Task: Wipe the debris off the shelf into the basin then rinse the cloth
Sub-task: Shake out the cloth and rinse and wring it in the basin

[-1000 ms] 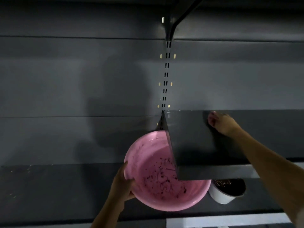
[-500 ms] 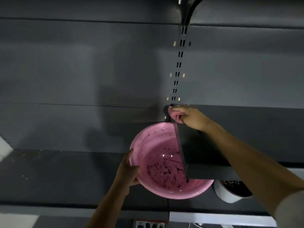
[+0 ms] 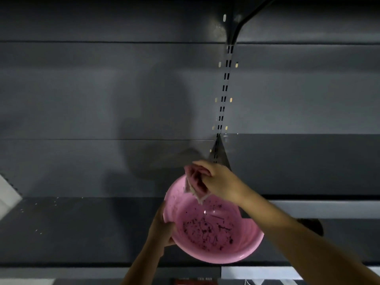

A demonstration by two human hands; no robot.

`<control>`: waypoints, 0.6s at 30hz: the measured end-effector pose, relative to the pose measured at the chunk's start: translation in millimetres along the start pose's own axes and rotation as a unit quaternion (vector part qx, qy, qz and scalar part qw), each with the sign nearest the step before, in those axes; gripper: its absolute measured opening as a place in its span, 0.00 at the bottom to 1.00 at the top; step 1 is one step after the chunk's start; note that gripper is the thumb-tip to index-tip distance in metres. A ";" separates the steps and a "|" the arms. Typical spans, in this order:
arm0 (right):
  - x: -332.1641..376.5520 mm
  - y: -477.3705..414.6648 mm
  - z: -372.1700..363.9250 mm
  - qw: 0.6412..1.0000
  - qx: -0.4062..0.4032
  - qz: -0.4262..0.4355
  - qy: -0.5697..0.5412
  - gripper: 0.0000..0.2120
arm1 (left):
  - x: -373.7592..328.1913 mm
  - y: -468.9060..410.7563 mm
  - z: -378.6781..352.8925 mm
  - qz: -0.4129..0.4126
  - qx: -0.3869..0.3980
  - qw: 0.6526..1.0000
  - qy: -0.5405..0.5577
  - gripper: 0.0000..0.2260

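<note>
Overhead, right hand bunching soft pink cloth; left hand gripping round, speckled plastic basin.

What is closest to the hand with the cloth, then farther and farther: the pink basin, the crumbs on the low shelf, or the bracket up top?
From the right hand:
1. Pink basin, just below it.
2. Bracket, high above.
3. Crumbs, far left on the low shelf.

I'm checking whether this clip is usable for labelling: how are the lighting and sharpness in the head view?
Head view: dim overall; a large soft shadow falls on the back panel; the pink basin is the brightest thing, with small glints inside; wide-angle bending at the edges; the cloth looks slightly soft.
</note>
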State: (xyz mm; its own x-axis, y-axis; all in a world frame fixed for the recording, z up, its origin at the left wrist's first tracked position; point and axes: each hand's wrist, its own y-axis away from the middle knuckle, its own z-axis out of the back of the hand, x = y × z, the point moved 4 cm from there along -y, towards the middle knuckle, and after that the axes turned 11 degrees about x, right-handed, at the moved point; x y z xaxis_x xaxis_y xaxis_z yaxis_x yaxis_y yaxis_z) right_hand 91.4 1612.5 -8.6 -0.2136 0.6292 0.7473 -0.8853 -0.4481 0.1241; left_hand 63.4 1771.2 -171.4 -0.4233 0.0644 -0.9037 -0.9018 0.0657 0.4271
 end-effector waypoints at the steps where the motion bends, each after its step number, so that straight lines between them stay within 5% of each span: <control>1: -2.6 1.8 -4.5 1.000 -0.011 -0.012 -0.024 0.22 | 7.6 1.6 1.4 0.001 -0.003 1.000 -0.005 0.26; 6: -21.5 -8.0 -20.1 0.990 -0.090 -0.042 -0.103 0.19 | 41.6 5.2 11.6 0.018 -0.036 0.999 -0.030 0.29; 14: -112.2 4.2 -94.6 0.957 -0.064 -0.225 -0.174 0.14 | 71.7 -2.4 25.6 -0.017 -0.036 0.997 -0.065 0.30; 18: -126.6 3.6 -96.5 0.949 -0.073 -0.252 -0.175 0.14 | 73.7 -1.6 25.7 0.085 -0.094 0.981 -0.148 0.32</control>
State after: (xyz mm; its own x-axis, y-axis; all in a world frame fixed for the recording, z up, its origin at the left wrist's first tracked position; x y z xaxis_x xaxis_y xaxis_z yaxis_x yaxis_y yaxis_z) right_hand 75.4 1592.5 -165.7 0.3793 0.4791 0.7916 -0.8923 -0.0371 0.4500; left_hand 35.9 1801.4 -237.8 -0.5512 0.3459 -0.7593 -0.8317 -0.1550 0.5332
